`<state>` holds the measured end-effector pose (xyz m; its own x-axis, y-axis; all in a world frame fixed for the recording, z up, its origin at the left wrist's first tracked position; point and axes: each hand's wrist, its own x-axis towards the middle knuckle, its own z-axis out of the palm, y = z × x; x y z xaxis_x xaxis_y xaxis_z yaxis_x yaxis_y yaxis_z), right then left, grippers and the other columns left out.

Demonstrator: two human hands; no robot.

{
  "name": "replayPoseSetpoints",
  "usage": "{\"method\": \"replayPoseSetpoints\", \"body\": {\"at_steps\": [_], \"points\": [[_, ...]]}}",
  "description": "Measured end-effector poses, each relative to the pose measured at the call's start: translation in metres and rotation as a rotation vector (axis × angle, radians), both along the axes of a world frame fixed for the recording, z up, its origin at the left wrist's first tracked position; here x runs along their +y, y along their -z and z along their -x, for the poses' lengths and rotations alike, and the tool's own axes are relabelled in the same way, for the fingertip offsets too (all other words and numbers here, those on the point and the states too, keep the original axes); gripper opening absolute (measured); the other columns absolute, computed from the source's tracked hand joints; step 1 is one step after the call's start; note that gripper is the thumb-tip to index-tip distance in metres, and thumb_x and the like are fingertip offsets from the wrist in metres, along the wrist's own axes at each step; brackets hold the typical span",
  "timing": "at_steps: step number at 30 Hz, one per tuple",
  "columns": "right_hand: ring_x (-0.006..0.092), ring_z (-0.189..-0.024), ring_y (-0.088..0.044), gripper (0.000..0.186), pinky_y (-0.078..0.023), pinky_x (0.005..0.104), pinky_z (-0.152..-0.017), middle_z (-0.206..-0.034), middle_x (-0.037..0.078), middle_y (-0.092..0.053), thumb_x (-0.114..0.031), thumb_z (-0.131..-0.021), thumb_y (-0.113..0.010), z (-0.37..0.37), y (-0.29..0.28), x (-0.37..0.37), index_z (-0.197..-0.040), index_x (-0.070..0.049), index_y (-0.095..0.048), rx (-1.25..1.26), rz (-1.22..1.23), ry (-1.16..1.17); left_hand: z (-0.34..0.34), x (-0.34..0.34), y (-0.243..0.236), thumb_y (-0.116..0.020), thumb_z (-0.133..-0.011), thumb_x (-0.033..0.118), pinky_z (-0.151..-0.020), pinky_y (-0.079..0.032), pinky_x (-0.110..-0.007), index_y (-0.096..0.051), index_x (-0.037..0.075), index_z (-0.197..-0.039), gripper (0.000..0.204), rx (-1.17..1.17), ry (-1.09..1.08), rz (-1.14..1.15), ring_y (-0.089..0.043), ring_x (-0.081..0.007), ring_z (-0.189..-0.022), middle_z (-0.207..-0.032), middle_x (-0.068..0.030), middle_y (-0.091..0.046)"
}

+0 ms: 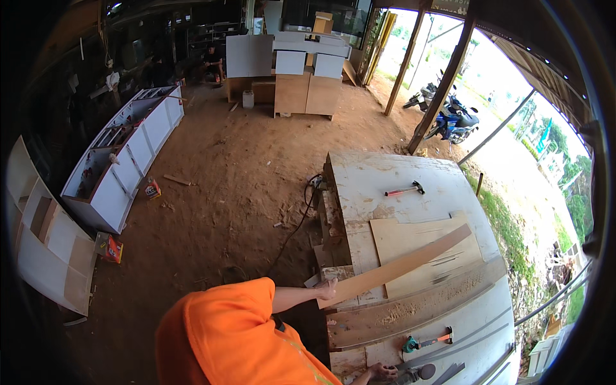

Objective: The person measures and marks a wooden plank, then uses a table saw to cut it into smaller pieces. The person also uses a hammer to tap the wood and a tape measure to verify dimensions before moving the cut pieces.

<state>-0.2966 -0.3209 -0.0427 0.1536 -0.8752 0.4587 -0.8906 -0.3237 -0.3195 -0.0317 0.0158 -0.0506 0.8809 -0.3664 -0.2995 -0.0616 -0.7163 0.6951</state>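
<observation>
A: Hands first. How do they stand?

B: Left hand closed over the near end of a long, narrow plank. Right hand low at the picture's edge, fingers curled, beside a dark, round-ended tool. Whether it grips the tool, cannot tell; partly cut off.

A: Plank's position?

B: Slantwise over the bench. Near end at the bench's left side, far part lying across a plywood sheet.

A: Beyond that?

B: Red-handled hammer on the pale top, head to the right.

A: And on the nearer side?

B: Brown board strewn with sawdust. Then an orange-handled hammer and a small teal object; touching or just beside, cannot tell.

A: Surroundings?

B: Reddish dirt floor, dark cord running to the bench. Long white cabinet at left. Blue motorbike outside, past the wooden posts.
</observation>
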Motion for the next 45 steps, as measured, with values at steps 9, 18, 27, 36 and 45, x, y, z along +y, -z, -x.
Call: {"method": "replayPoseSetpoints", "body": {"at_steps": [9, 18, 27, 36, 45], "points": [[0.0311, -0.106, -0.061, 0.044, -0.047, 0.0427, -0.091, -0.118, 0.016, -0.062, -0.041, -0.099, -0.052, 0.029, 0.015, 0.113, -0.122, -0.004, -0.059, -0.276, -0.033, -0.131, 0.112, 0.148, -0.104, -0.066, -0.073, 0.085, -0.082, -0.051, -0.041, -0.064, -0.001, -0.115, 0.096, 0.326, -0.248, 0.480, -0.067, -0.0293, -0.095, -0.097, -0.0184, -0.068], [0.0293, -0.104, -0.063, 0.074, -0.049, 0.0430, -0.086, -0.125, 0.015, -0.066, -0.069, -0.101, -0.033, -0.064, -0.067, 0.396, -0.139, -0.010, -0.055, -1.105, -2.110, -0.806, 0.239, 0.327, -0.150, -0.086, -0.076, 0.057, -0.076, -0.045, -0.024, -0.060, 0.001, -0.121, 0.076, 0.551, -0.419, 0.888, -0.060, -0.0104, -0.088, -0.096, -0.0036, -0.064], [0.0277, -0.117, -0.059, 0.073, -0.044, 0.0416, -0.097, -0.126, 0.011, -0.066, -0.069, -0.101, -0.029, -0.140, -0.139, 0.518, -0.140, -0.013, -0.055, -1.104, -2.048, -0.988, 0.271, 0.399, -0.141, -0.086, -0.081, 0.043, -0.095, -0.047, -0.032, -0.056, 0.002, -0.123, 0.066, 0.148, -0.549, 0.745, -0.059, -0.0150, -0.105, -0.109, -0.0076, -0.064], [0.0265, -0.102, -0.061, 0.061, -0.052, 0.0424, -0.085, -0.125, 0.012, -0.058, -0.045, -0.100, -0.057, -0.160, -0.154, 0.575, -0.147, -0.012, -0.036, -0.923, -2.031, -0.852, 0.235, 0.433, -0.134, -0.082, -0.081, 0.056, -0.097, -0.047, -0.034, -0.057, -0.001, -0.127, 0.077, 0.271, -0.308, 0.782, -0.061, -0.0200, -0.107, -0.113, -0.0107, -0.065], [0.0163, -0.077, -0.059, 0.048, -0.051, 0.0306, -0.067, -0.102, 0.006, -0.060, -0.016, -0.089, -0.062, -0.224, -0.171, 0.671, -0.134, -0.010, -0.045, -0.896, -1.587, -1.173, 0.202, 0.488, -0.145, -0.077, -0.085, 0.058, -0.113, -0.040, -0.038, -0.043, -0.001, -0.149, 0.093, 0.286, -0.472, 0.575, -0.053, -0.0296, -0.133, -0.143, -0.0211, -0.055]]}}
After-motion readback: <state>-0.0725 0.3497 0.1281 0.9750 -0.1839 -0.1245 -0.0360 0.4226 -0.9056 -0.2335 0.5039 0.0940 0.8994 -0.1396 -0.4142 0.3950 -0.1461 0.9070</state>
